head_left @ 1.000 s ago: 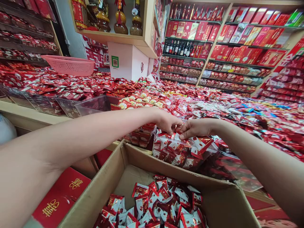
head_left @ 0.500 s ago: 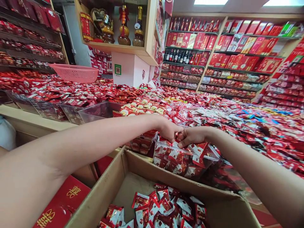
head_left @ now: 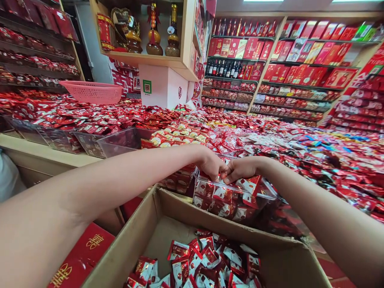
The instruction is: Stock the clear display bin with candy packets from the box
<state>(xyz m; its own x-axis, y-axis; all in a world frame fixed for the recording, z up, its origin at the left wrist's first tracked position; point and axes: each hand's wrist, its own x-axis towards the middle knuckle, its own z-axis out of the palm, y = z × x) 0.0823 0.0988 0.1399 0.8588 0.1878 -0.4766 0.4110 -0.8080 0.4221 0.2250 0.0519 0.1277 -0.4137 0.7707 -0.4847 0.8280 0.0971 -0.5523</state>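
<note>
My left hand (head_left: 212,165) and my right hand (head_left: 243,168) meet over a clear plastic bin (head_left: 207,185) on the counter. Both have curled fingers, pressed together just behind the bin's front rim; whatever they pinch is hidden. Red-and-white candy packets (head_left: 223,194) fill the bin and show through its front wall. One packet (head_left: 250,186) leans over the rim beneath my right hand. In front of the bin stands an open cardboard box (head_left: 177,228), with more of the same wrapped candies (head_left: 207,260) loose on its bottom.
Red boxes with gold characters (head_left: 87,248) lie left of the carton. An open plastic bin (head_left: 126,140) stands left of my hands. A pink basket (head_left: 93,93) rests on the candy piles behind. Shelves (head_left: 237,60) of bottles and boxes line the back wall.
Both hands stay together over the bin, with only slight finger movement. The view has shifted a little. The candies in the cardboard box look the same.
</note>
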